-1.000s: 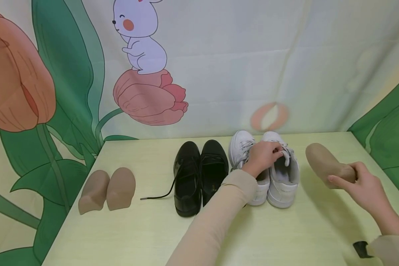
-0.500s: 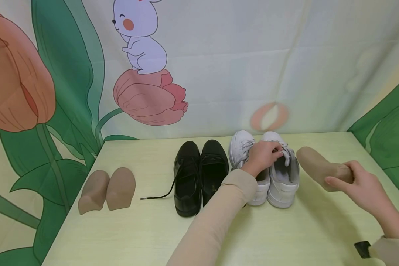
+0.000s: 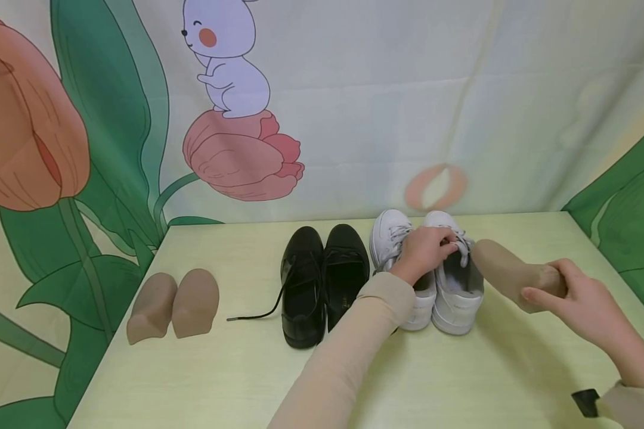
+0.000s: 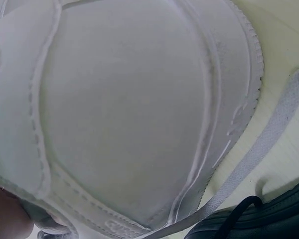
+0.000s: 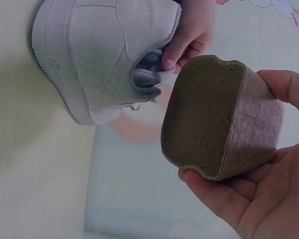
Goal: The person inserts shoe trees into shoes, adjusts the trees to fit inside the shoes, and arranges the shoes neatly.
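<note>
My right hand (image 3: 590, 307) grips the heel end of a brown molded-pulp shoe insert (image 3: 507, 271), held in the air beside the right white sneaker (image 3: 456, 310). The right wrist view shows the insert's hollow inside (image 5: 202, 114), with fingers and thumb around its walls. My left hand (image 3: 424, 250) reaches across the left white sneaker (image 3: 389, 232) and pinches the tongue of the right one near its laces (image 3: 464, 250). White shoe upper (image 4: 124, 109) fills most of the left wrist view, and only a bit of a finger (image 4: 7, 214) shows there.
Left of the white pair stands a pair of black shoes (image 3: 303, 286), one lace trailing on the table (image 3: 236, 381). Two more brown inserts (image 3: 195, 304) lie at the far left. Behind the table hangs a printed cloth (image 3: 354, 119).
My right hand has carried the insert leftward, bringing its rounded toe closer to the right white sneaker. The left hand stays in place on the tongue.
</note>
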Available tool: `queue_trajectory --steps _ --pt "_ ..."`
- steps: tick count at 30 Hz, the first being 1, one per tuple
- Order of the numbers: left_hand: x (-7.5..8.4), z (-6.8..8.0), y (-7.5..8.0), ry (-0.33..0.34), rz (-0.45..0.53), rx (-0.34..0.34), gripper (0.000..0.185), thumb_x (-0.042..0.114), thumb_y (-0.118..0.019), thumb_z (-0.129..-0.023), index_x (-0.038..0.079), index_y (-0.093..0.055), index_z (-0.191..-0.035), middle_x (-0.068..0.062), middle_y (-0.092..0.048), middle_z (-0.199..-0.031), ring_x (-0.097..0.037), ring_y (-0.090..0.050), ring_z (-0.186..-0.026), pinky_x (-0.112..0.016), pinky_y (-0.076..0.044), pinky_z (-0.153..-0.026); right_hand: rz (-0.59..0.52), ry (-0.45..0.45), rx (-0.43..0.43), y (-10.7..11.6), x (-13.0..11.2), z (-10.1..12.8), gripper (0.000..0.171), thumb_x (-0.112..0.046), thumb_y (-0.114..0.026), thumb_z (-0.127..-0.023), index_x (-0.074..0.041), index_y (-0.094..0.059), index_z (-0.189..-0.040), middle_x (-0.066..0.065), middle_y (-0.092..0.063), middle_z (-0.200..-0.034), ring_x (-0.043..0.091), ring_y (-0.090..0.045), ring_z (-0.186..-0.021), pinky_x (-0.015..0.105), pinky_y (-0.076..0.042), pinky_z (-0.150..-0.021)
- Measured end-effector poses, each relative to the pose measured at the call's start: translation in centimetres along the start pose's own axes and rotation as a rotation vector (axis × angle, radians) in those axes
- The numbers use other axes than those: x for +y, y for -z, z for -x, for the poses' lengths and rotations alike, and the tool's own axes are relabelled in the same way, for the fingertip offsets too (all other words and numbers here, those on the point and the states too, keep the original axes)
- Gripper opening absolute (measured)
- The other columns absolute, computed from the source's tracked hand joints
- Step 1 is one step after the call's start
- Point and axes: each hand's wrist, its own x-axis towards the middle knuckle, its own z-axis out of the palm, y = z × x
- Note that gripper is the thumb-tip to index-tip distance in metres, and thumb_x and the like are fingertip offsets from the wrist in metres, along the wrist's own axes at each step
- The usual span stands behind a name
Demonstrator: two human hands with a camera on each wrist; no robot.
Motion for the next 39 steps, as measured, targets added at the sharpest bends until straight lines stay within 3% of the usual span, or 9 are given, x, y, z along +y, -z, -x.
queue_trajectory --steps 15,23,39 --pt "-0.2 -0.1 0.0 -0.048 -0.008 0.064 0.013 0.039 -0.054 -0.085 0.030 -0.062 -0.089 0.015 -0.058 -0.074 -0.003 -0.052 -0.067 -0.016 -0.037 -0.054 0.004 0.053 -0.026 -0.1 -1.5 0.2 0.055 -0.039 -0.057 -0.083 0.003 -0.043 -0.117 0.019 -0.060 -0.088 0.020 -0.055 -0.070 0.028 -0.039 -0.053" --pt "-0.2 -0.1 0.1 -0.049 -0.020 0.058 0.015 0.039 -0.054 -0.085 0.031 -0.064 -0.094 0.017 -0.063 -0.088 -0.003 -0.058 -0.080 -0.017 -0.043 -0.064 -0.016 0.092 -0.046 -0.4 -1.9 0.1 0.050 -0.034 -0.057 -0.084 0.002 -0.044 -0.115 0.017 -0.060 -0.088 0.017 -0.053 -0.069 0.026 -0.039 -0.052" --pt "-0.3 0.3 0.0 -0.039 -0.013 0.040 0.017 0.040 -0.054 -0.085 0.032 -0.064 -0.096 0.017 -0.064 -0.092 -0.006 -0.059 -0.084 -0.018 -0.043 -0.065 -0.038 0.108 -0.096 -2.0 -2.7 -0.4 0.050 -0.037 -0.056 -0.084 0.002 -0.044 -0.115 0.016 -0.060 -0.090 0.016 -0.052 -0.069 0.027 -0.040 -0.053"
